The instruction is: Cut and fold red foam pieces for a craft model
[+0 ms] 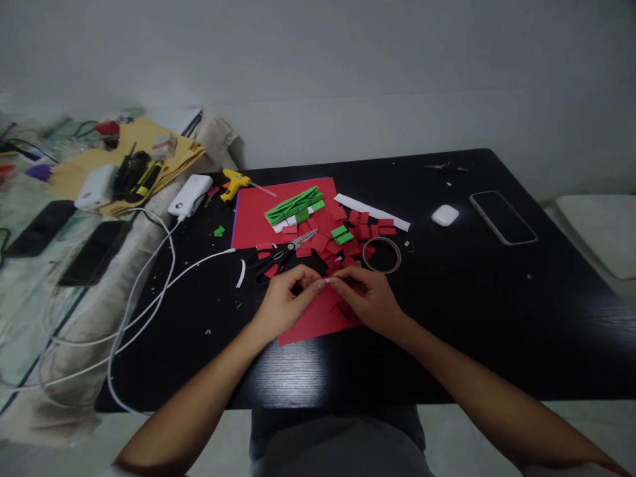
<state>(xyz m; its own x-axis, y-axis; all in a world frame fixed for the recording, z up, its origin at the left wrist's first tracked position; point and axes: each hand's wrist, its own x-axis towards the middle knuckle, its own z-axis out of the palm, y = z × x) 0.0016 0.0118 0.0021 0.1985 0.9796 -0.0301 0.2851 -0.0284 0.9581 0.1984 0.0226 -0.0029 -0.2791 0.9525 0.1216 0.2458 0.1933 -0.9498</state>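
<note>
Fingertips of my left hand [289, 298] and my right hand [370, 298] meet in a pinch on a small white piece [327, 281], probably paper. Both hands are over a red sheet [318, 321] near the front of the black table. Just beyond them lie several folded red paper pieces [320, 243] and a folded green piece [342, 234]. Black-handled scissors [283, 255] lie open beyond my left hand. A roll of tape [381, 255] rests beyond my right hand. Pleated green paper [294, 205] sits on a larger red sheet [248, 215] farther back.
A yellow glue gun [234, 185], a white power bank [190, 195] and white cables [171, 265] are at the left. A white strip [372, 212] lies at the back. On the right are a white case [444, 215] and a phone [503, 217].
</note>
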